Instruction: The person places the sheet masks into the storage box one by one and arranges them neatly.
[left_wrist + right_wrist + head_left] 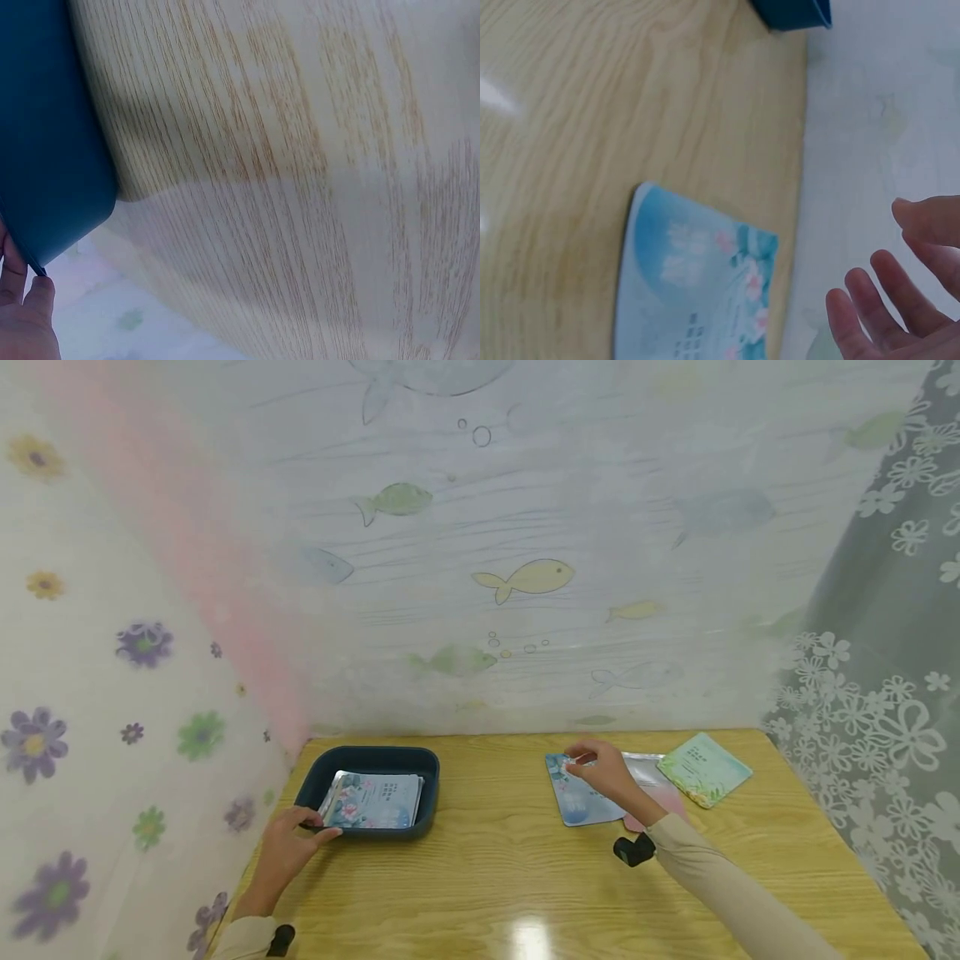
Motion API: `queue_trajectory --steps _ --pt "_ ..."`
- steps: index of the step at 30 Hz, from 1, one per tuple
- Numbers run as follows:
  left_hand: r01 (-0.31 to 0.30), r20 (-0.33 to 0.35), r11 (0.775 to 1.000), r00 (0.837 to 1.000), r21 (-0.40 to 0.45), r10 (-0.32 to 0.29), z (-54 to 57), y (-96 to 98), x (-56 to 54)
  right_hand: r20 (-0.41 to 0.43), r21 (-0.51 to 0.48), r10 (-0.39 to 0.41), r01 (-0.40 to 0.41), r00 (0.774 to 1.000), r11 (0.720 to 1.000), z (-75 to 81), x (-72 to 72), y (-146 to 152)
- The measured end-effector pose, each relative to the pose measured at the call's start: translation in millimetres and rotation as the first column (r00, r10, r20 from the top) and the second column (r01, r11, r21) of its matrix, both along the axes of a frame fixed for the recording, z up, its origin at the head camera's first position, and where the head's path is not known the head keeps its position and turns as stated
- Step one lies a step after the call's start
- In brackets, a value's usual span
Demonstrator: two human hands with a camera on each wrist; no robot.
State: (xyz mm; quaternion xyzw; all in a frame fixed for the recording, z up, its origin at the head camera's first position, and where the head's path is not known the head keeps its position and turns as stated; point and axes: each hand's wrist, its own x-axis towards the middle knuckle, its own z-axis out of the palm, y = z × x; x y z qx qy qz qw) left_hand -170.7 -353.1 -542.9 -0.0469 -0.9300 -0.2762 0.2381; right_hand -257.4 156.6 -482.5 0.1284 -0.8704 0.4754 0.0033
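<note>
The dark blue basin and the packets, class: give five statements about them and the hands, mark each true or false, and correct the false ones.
1. The left hand grips the rim of the dark blue basin. True.
2. The green packet lies to the right of the blue packet. True.
3. The right hand holds the green packet. False: it holds nothing and is above the blue packet.
4. The basin is empty. False: a flowered packet lies in it.
5. The basin stands on the right side of the table. False: it stands on the left side.
</note>
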Motion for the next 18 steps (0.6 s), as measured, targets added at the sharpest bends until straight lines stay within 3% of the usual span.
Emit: queue_trajectory --steps 12,18 --pt "-0.002 0.005 1.0 1.0 -0.005 0.002 0.9 0.5 -1.4 0.08 -0.013 -0.124 0.125 0.989 0.992 -36.1 14.6 37.1" --pt "-0.022 0.017 1.0 1.0 0.0 0.022 -0.1 0.5 -0.4 0.139 0.017 -0.204 0.203 0.969 0.979 -58.8 22.4 49.2"
